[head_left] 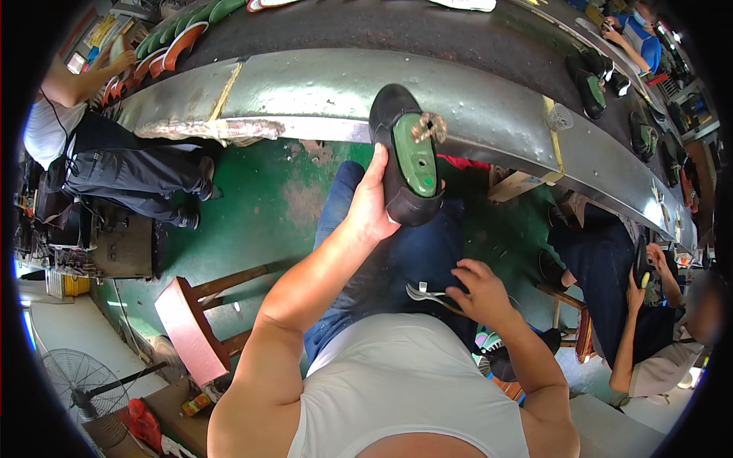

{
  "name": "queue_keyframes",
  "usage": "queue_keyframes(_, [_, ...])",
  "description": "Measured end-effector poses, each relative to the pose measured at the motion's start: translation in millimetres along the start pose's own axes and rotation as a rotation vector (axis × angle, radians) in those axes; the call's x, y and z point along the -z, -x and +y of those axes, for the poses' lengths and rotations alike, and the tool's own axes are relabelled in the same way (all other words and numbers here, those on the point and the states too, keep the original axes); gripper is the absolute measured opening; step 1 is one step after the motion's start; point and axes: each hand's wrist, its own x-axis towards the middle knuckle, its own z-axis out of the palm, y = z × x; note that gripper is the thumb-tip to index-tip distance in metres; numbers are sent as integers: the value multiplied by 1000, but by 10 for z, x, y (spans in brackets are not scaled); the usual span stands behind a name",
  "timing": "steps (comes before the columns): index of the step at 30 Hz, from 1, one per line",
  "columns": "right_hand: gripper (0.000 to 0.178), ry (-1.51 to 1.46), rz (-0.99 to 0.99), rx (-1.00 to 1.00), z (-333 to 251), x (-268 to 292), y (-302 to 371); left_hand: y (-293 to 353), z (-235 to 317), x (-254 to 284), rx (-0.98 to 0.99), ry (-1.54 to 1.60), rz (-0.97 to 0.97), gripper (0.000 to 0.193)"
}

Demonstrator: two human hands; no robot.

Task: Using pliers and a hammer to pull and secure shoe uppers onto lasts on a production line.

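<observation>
A black shoe (392, 179) with a green last (416, 164) filling its opening is up in front of the person, toe pointing away, its image overlapping the table's near edge; whether it touches there I cannot tell. A brown cord loop (429, 127) sticks out of the last. The left hand (372, 195) grips the shoe along its left side and heel, thumb lying against the side. The right hand (482, 294) is near the lap, empty-looking, fingers loosely bent and apart, beside a slim pale tool (424, 291); contact is unclear. Beyond the shoe runs the metal-edged table (321, 84), carrying more dark shoes (592, 91) at right. A wooden stool (187, 328) stands left on the green floor (259, 183); another person (634, 328) sits at right.
</observation>
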Motion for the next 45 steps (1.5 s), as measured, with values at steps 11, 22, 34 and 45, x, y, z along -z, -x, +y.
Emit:
queue_keyframes(11, [44, -227, 462, 386, -649, 571, -1411, 33, 95, -47, -15, 116, -47, 69])
queue_keyframes(22, [36, -229, 679, 647, -501, 452, -1733, 151, 231, -157, -17, 79, -10, 57])
queue_keyframes(34, [77, -776, 342, 362, -468, 682, -2784, 84, 728, -457, -909, -1630, -71, 148])
queue_keyframes(45, [78, -893, 281, 254, -333, 865, -2714, -36, 150, -709, -967, -1513, 215, 126])
